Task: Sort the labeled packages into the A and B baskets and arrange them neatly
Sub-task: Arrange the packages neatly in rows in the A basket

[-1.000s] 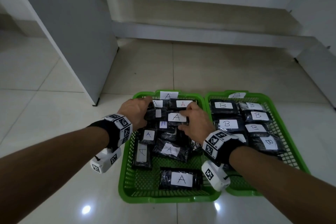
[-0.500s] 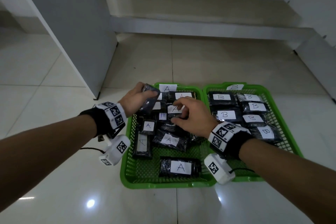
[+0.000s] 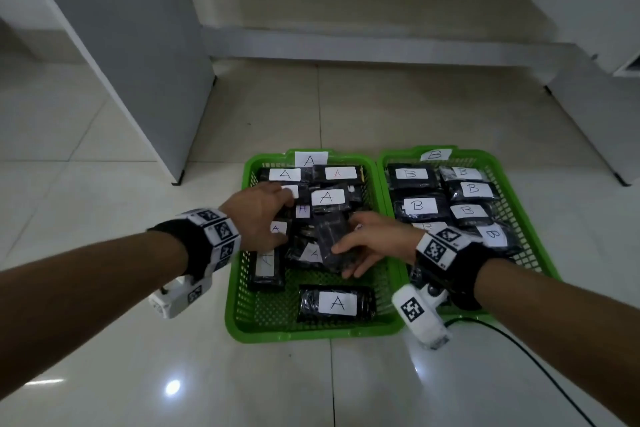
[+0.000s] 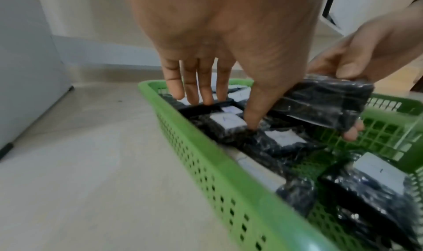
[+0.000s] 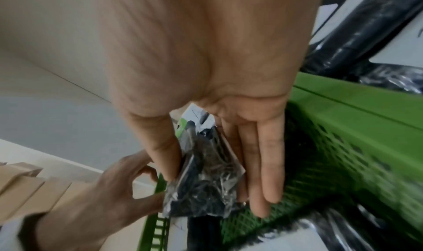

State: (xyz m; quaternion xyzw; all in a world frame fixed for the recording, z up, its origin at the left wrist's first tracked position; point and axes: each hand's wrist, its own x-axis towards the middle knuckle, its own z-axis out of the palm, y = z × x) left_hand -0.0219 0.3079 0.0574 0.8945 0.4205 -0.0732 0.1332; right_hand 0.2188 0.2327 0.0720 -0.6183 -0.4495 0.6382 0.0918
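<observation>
Two green perforated plastic baskets sit side by side on the pale tiled floor, the basket tagged A at nine o'clock and the basket tagged B at three o'clock. Right hand has a grip on a black plastic-wrapped package, thumb on top and fingers underneath, label side not showing, held tilted above the middle of the A basket; the left wrist view shows it clear of the packs below. Left hand reaches in from eight o'clock with its fingers straight, grip open: fingertips rest on the packs at the basket's far left, thumb pressing down on a wrapped pack beside a white label. Around them the black A-labelled packages lie jumbled, some overlapping, two flat at twelve o'clock by the rim tag, one lone pack lying crosswise at six o'clock. Over in the B basket, the black B-labelled packages lie in two rows, close together
</observation>
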